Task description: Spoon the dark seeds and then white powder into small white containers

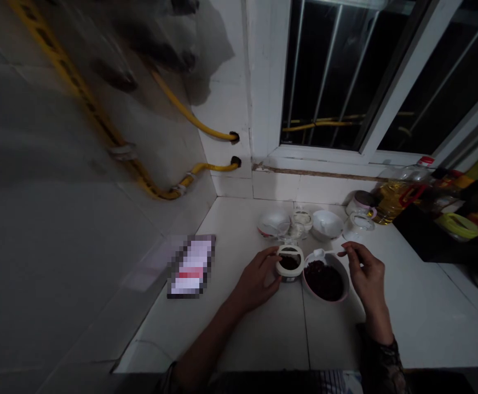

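A small jar [290,264] with a white rim and dark contents stands on the counter, its clear lid tipped back. My left hand [262,276] is closed around the jar's left side. To its right sits a pink-edged bowl [324,278] filled with dark reddish-brown food. Pinched in my right hand [364,268] is the handle of a small white spoon [320,253]; its head is over the bowl's far rim, beside the jar. Whether the spoon carries anything is too small to tell.
Behind the jar stand two white bowls [327,225] [272,223] and a clear jar [302,220]. Farther right are another jar [358,224], an oil bottle [390,200] and a dark condiment box [421,232]. A phone [191,268] leans at the left wall, below a yellow pipe [140,175].
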Motion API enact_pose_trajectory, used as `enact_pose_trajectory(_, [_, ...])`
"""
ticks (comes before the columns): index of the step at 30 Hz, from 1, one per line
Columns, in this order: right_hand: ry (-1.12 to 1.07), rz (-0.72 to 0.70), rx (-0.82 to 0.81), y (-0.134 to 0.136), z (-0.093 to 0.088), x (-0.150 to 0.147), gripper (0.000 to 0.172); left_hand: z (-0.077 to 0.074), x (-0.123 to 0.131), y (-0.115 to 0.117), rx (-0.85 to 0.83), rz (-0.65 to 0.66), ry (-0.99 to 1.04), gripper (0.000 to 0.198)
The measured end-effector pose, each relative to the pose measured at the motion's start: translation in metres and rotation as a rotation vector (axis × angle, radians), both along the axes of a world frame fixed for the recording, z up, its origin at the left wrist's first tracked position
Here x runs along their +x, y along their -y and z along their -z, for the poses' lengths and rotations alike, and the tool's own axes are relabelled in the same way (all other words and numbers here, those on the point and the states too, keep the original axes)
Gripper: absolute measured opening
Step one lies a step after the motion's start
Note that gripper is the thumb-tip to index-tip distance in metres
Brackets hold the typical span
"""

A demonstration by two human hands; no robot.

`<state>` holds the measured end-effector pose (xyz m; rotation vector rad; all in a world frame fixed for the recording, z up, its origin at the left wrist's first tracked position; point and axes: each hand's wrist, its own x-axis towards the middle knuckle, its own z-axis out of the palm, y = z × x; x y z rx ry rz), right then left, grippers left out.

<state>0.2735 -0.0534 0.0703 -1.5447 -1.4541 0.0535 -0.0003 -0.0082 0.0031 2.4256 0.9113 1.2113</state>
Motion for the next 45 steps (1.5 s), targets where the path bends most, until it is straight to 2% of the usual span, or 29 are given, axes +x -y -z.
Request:
enact_pose_trajectory(4, [0.154, -0.026, -0.231, -0.002, 0.005, 0.017, 0.03, -0.001, 0.0, 0.001, -0.005, 0.001, -0.009, 0.045])
enact_pose_trajectory(6, [0.186, -0.085, -0.34, -0.003, 0.008, 0.013, 0.03, -0.002, 0.0, 0.001, -0.004, 0.0, -0.016, 0.046])
enact_pose_trajectory(9, [0.106, -0.184, -0.444, -0.005, 0.009, 0.001, 0.032, -0.002, 0.0, 0.001, -0.012, 0.0, -0.013, 0.045])
enact_pose_trajectory(12, [-0.058, -0.19, -0.447, -0.006, 0.007, -0.005, 0.032, -0.002, 0.0, 0.001, -0.007, -0.001, -0.011, 0.044])
enact_pose_trajectory(16, [-0.33, -0.144, -0.468, -0.007, 0.008, 0.002, 0.035, -0.002, -0.001, 0.001, -0.01, 0.0, -0.008, 0.044])
enact_pose_trajectory(19, [-0.453, -0.132, -0.477, -0.006, 0.01, 0.007, 0.039, -0.002, -0.001, 0.001, -0.008, -0.002, -0.012, 0.044])
enact_pose_trajectory(27, [-0.275, -0.179, -0.505, -0.006, 0.013, 0.002, 0.036, -0.003, 0.0, 0.001, -0.002, -0.012, -0.026, 0.044])
enact_pose_trajectory(39, [-0.666, -0.182, -0.558, -0.005, 0.004, 0.009, 0.038, -0.001, 0.0, 0.001, -0.013, -0.013, -0.015, 0.043])
enact_pose_trajectory(45, [-0.756, -0.135, -0.551, -0.005, 0.001, 0.006, 0.039, -0.001, 0.0, 0.001, 0.0, -0.015, -0.019, 0.043])
